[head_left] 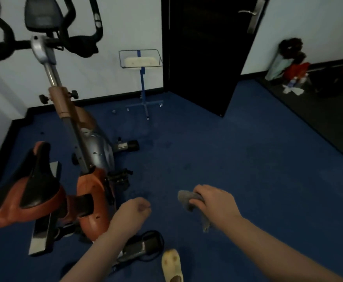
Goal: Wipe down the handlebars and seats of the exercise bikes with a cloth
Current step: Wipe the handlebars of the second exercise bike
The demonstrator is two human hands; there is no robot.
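The room had a blue floor [237, 159] and a dark door [203, 53]. The right hand [215, 200] had its fingers curled tight round a grey cloth [189, 200], which looked soft, light and floppy. The left hand [134, 210] was curled, holding nothing. The bike's seat [22, 188] and handlebars [6, 37] were off to the left, away from the cloth.

**Open carpet to the right, bike crowding the left**

An exercise bike [81, 139] fills the left side, its seat [24, 192] and handlebars [8, 45] projecting outward. Bare blue carpet [227, 155] stretches right toward a dark door [203, 53]. A wire-basket stand [141, 78] occupies the far wall.
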